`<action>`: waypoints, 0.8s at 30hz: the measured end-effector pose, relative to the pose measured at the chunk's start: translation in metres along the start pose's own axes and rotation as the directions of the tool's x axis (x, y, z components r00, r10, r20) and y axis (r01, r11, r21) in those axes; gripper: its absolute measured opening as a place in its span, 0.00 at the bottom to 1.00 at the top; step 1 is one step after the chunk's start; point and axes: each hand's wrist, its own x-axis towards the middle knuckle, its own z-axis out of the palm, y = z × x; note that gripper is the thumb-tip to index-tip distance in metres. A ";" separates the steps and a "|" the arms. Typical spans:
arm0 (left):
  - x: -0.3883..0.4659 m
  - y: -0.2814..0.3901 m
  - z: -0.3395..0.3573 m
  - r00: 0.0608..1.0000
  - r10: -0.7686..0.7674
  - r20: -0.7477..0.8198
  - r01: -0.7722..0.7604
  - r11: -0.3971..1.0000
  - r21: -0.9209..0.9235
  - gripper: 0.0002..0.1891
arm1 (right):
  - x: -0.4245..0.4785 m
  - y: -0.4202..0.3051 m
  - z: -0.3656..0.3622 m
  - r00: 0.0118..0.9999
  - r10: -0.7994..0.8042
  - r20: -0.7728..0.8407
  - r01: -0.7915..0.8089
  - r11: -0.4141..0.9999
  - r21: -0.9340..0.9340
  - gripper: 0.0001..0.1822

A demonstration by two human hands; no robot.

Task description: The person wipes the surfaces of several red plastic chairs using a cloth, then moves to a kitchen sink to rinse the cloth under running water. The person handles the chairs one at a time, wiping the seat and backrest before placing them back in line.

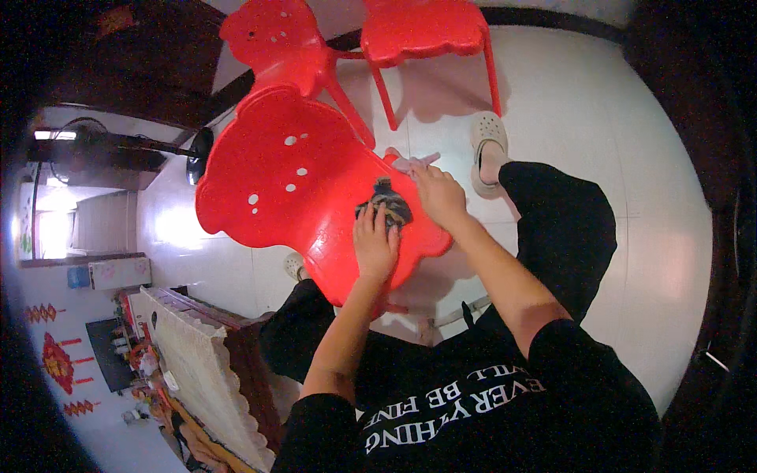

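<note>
A red plastic chair (331, 219) with a scalloped, animal-shaped backrest is right before me. On its seat lies a small dark patterned cloth piece (390, 204), perhaps a sock, bunched up. The fingers and thumb of my left hand (375, 245) are on its near side and press it against the seat. At the seat's far right edge, my right hand (439, 192) pinches a pale pinkish-grey cloth (414, 164), part of which sticks out past the fingertips. The exact shape of both cloths is partly hidden by my fingers.
Two more red chairs (284, 47) (423, 35) stand beyond. My feet in cream clogs (489, 139) are on either side of the seat, on pale floor tiles (591, 148). To the left are a table with a lace-edged cloth (195, 355) and a standing fan (200, 155).
</note>
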 end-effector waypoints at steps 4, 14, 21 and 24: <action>-0.020 0.013 -0.008 0.997 -0.054 0.063 0.057 0.997 -0.057 0.32 | 0.034 0.032 0.007 0.964 0.043 0.264 -0.133 0.934 0.330 0.24; -0.062 0.020 -0.030 0.985 0.116 0.132 -0.125 0.990 0.063 0.44 | 0.024 0.082 0.052 0.906 0.150 0.396 -0.371 0.733 0.570 0.29; -0.076 0.001 -0.041 0.940 0.246 0.236 -0.256 0.967 0.009 0.45 | -0.031 0.076 0.049 0.914 0.279 0.296 -0.394 0.789 0.472 0.27; -0.086 -0.008 -0.051 0.914 0.263 0.310 -0.279 0.960 0.009 0.46 | -0.060 0.064 0.050 0.914 0.316 0.254 -0.401 0.793 0.459 0.24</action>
